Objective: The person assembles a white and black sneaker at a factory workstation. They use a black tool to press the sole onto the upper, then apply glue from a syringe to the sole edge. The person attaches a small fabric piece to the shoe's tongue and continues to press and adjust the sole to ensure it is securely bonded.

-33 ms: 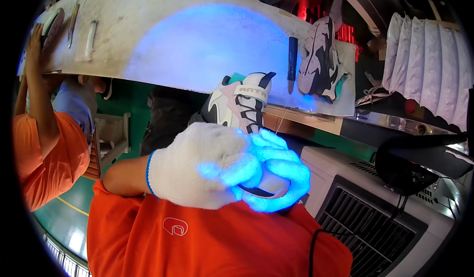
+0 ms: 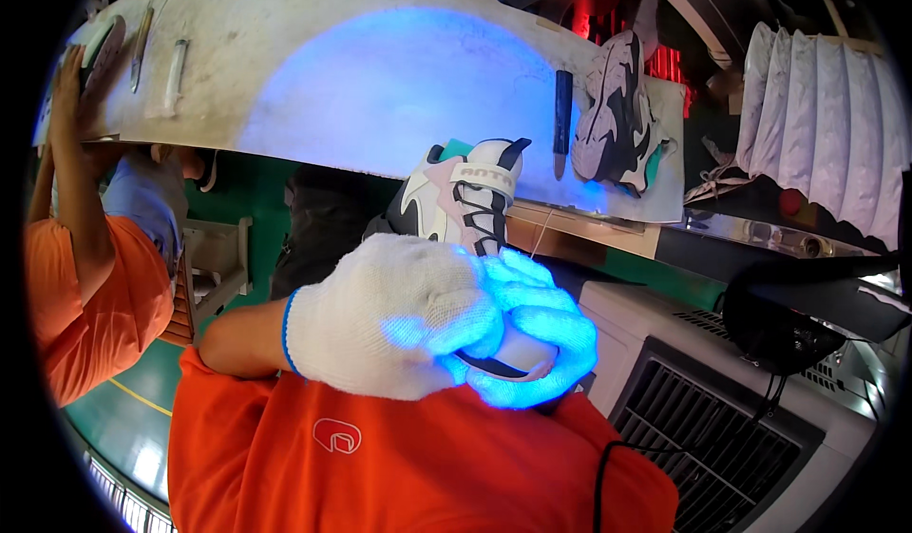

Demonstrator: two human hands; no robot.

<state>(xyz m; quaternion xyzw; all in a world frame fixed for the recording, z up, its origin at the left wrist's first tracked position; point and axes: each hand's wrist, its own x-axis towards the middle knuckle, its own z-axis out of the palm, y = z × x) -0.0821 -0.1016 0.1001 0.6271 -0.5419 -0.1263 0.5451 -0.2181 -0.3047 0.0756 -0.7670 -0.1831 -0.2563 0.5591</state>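
Note:
A white sneaker [image 2: 444, 205] with black laces, pale pink panels and teal lining is held in front of my chest, its heel toward the bench and its toe toward me. Around the toe curl the fingers of my right hand [image 2: 556, 329], in a knit glove lit bright blue. My left hand [image 2: 385, 310], in a white knit glove with a blue cuff edge, is closed against the toe from the other side. Its fingertips are partly hidden, so I cannot make out whether anything small is pinched there. A thin pale thread or wire [image 2: 541, 234] shows just beyond the right glove.
On the bench [image 2: 313, 20], under a blue light patch, lie a black-handled knife [image 2: 563, 110] and another sneaker [image 2: 608, 115]. A co-worker in orange [image 2: 104, 295] sits at the left. White ribbed duct [image 2: 817, 115] and a grey vented machine [image 2: 722, 419] stand at the right.

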